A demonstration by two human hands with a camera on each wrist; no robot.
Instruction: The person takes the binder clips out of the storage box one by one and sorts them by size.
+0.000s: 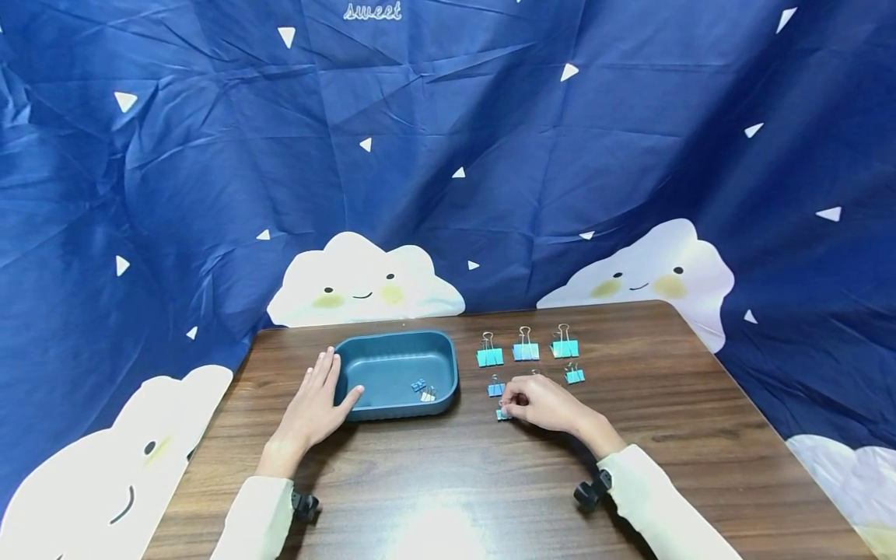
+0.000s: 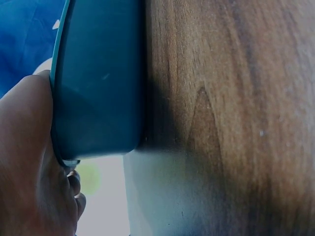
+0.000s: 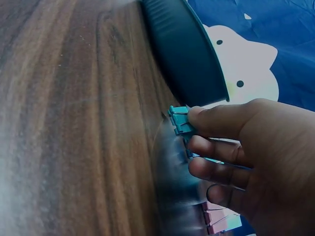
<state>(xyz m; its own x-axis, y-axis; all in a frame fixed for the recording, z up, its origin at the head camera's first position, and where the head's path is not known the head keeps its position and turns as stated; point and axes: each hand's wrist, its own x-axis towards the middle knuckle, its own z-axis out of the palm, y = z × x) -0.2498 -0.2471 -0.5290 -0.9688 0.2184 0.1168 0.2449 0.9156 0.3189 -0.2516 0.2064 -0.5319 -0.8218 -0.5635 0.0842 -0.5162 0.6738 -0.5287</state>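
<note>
My right hand (image 1: 546, 403) pinches a small teal binder clip (image 3: 181, 119) between thumb and fingertips, low over the table right of the tray. The other fingers bend loosely beneath the thumb in the right wrist view. Just beyond the hand lies a small blue binder clip (image 1: 496, 388). My left hand (image 1: 313, 406) rests on the left end of a dark teal tray (image 1: 395, 412), its fingers straight along the rim and the thumb over the front corner. Inside the tray are a small blue clip (image 1: 418, 385) and a pale, shiny clip (image 1: 428, 396).
Behind my right hand, three larger binder clips stand in a row: a teal one (image 1: 490, 357), a blue one (image 1: 526, 351) and another teal one (image 1: 565, 348). A smaller teal clip (image 1: 575, 376) lies right of the hand. A blue cloth (image 1: 504, 194) hangs behind the wooden table (image 1: 392, 482).
</note>
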